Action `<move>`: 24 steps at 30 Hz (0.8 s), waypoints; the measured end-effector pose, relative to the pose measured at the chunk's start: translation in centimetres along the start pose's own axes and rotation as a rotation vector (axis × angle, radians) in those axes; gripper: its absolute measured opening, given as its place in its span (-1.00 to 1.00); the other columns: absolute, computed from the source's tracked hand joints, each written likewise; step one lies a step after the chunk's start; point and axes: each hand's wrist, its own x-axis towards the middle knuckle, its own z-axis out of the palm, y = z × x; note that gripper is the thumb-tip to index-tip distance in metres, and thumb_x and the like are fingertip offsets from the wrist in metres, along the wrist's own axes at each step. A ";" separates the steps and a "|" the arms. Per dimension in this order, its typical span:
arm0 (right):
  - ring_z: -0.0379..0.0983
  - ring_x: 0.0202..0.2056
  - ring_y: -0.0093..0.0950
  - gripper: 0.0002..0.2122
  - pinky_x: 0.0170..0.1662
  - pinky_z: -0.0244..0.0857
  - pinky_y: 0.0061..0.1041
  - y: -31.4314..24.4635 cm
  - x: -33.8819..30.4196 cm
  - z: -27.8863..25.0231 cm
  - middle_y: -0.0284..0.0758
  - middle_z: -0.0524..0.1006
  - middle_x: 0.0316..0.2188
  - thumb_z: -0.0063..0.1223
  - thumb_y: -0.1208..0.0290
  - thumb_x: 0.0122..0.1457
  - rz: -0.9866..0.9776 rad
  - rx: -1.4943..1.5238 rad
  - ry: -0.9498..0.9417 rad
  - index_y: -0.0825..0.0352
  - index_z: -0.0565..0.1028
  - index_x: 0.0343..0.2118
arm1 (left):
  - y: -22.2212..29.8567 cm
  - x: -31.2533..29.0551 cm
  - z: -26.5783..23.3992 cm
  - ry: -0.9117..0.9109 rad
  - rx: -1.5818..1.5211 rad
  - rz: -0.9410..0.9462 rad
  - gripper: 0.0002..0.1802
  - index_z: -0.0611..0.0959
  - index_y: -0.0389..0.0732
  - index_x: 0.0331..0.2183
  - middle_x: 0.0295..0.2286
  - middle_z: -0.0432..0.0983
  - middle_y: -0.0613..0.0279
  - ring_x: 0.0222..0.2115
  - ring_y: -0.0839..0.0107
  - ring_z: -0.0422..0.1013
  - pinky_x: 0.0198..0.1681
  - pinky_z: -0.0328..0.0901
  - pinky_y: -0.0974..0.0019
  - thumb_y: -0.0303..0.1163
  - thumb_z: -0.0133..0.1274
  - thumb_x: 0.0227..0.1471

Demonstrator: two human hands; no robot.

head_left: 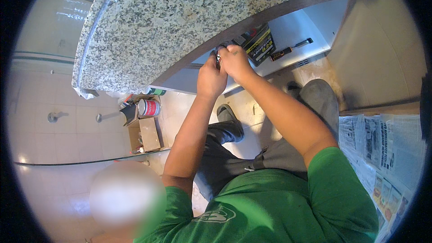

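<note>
Both hands meet just below the curved front edge of the granite countertop point(180, 13). My left hand point(211, 75) is closed on a small dark object point(218, 57) with light markings. My right hand point(236, 61) grips the same object from the other side, its fingers bent over the top. Most of it is hidden by the fingers, so its kind does not show. Just beyond my right hand, a black and yellow box point(263, 47) stands on the white cabinet shelf point(306, 27). To its right lies a hand tool point(282, 54) with a dark handle and a narrow metal end.
On the floor at left, a cardboard box point(150, 134) stands beside a red and white can point(149, 107). A glass panel's edge point(90, 164) crosses the left side. Newspaper point(382, 153) covers a surface at right. My shoes point(229, 121) are on the tiled floor under the counter.
</note>
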 end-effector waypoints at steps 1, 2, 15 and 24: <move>0.47 -0.46 0.09 -0.65 -0.32 0.32 -0.11 -0.2 -0.2 -0.1 0.14 0.49 -0.56 -0.05 0.27 0.15 -0.010 -0.041 0.014 0.52 0.48 -0.59 | -0.1 -0.1 0.0 0.000 -0.006 0.008 -0.61 0.56 -0.37 -0.17 -0.50 0.59 -0.18 -0.48 0.03 0.58 -0.36 0.42 0.10 -0.24 0.04 0.09; 0.47 -0.46 0.09 -0.64 -0.31 0.32 -0.10 -0.3 -0.3 -0.1 0.14 0.49 -0.56 -0.05 0.27 0.16 -0.019 -0.082 0.028 0.51 0.48 -0.60 | -0.1 -0.3 0.0 0.000 -0.012 0.016 -0.61 0.56 -0.37 -0.16 -0.48 0.59 -0.20 -0.45 0.00 0.58 -0.33 0.42 0.09 -0.24 0.04 0.09; 0.49 -0.30 0.13 -0.66 -0.19 0.35 -0.06 0.2 0.7 0.0 0.16 0.53 -0.43 -0.08 0.26 0.18 -0.021 -0.118 0.027 0.51 0.53 -0.50 | 1.2 -0.1 -0.3 -0.040 -0.041 -0.024 -0.63 0.53 -0.37 -0.28 -0.39 0.55 -0.31 -0.30 -0.23 0.49 -0.24 0.38 -0.03 -0.19 0.02 0.13; 0.49 -0.32 0.14 -0.70 -0.22 0.36 -0.06 0.8 1.7 0.4 0.19 0.51 -0.45 -0.05 0.31 0.08 0.031 -0.051 0.029 0.52 0.52 -0.50 | 1.6 0.2 -0.9 -0.061 0.038 -0.050 -0.56 0.56 -0.35 -0.27 -0.36 0.56 -0.30 -0.24 -0.21 0.50 -0.16 0.39 -0.04 -0.10 0.02 0.13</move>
